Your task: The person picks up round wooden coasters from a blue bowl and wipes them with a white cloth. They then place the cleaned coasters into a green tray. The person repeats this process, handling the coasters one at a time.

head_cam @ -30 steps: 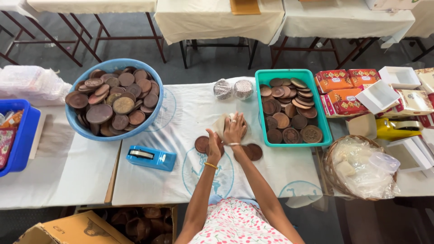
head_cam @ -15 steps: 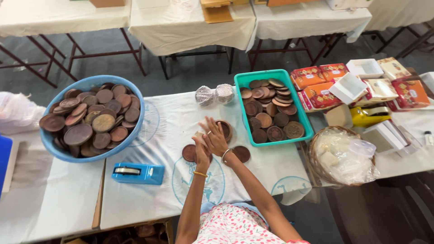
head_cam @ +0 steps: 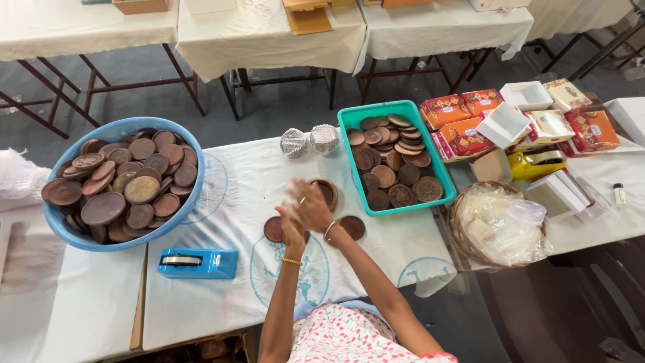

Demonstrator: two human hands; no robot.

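Far left on the white-clothed worktop [head_cam: 222, 296], a blue basin [head_cam: 67, 232] holds a heap of brown round discs. Near its front edge lies a blue tape dispenser [head_cam: 198, 263]. At centre, the left hand [head_cam: 290, 225] and right hand [head_cam: 310, 205] are raised together just above the cloth, blurred; whether either grip holds anything cannot be told, though the right-hand fingers appear spread. Below the left hand lies one brown disc [head_cam: 273, 229], partly covered by the wrist. Behind the right hand lies a second disc [head_cam: 327, 190], and a third disc [head_cam: 352, 227] lies just beside the right forearm. Two silvery foil cups [head_cam: 308, 141] stand further back. To the right, a teal tray [head_cam: 403, 158] carries more discs. Beyond it sit red-orange boxes [head_cam: 457, 124], open white boxes [head_cam: 517, 111], a yellow tape dispenser [head_cam: 541, 163] and a wicker basket [head_cam: 500, 228] of clear bags.
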